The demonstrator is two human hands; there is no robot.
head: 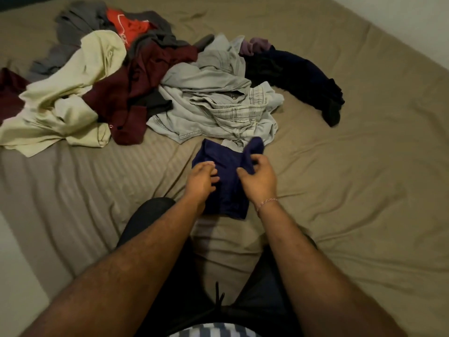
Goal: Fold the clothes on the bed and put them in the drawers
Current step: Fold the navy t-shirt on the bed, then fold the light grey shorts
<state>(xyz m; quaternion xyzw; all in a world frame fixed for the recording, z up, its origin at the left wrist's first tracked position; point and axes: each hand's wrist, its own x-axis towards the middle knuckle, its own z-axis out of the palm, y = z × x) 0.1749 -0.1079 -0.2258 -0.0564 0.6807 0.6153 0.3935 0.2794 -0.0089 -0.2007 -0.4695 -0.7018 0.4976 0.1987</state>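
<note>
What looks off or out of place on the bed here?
Nothing damaged or spilled. The unfolded pile sprawls across the bed, as expected mid-task. Both hands, left hand and right hand, work the navy garment; its upper right corner is bunched.

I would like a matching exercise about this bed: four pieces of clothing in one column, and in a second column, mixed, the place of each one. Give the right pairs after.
Things:
1. navy garment
2. cream garment
3. orange-red garment
4. pale grey shirt

Places:
A. far end of the pile, among grey clothes
B. middle of the bed, just beyond the hands
C. between the left hand and the right hand
D. left part of the pile, partly over maroon clothing

Pairs: 1-C, 2-D, 3-A, 4-B
</note>
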